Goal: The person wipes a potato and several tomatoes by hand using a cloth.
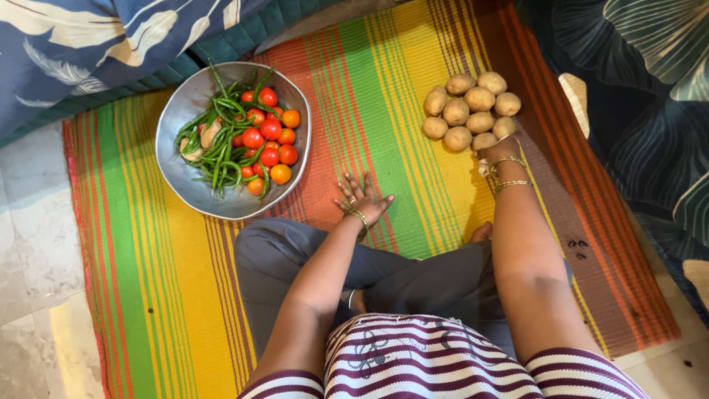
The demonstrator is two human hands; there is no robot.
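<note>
The left hand [361,201] is lying open (fingers spread) on the striped mat [384,96]; the right hand [493,154], grip hidden, is touching the potatoes [470,111] at one o'clock.

- Right hand [493,151]: its fingers are folded out of sight under the wrist, right against the pile of pale brown round potatoes [470,111], so any grip can't be judged.
- Just beyond those fingers, the nearest potato is partly covered.
- Beyond the left hand's [362,198] fingertips [348,179], green chillies [218,144] bury pale pieces in the dented grey metal bowl [177,174], too covered to identify.
- Blue leaf-print cushion [81,52] runs off the top edge.
</note>
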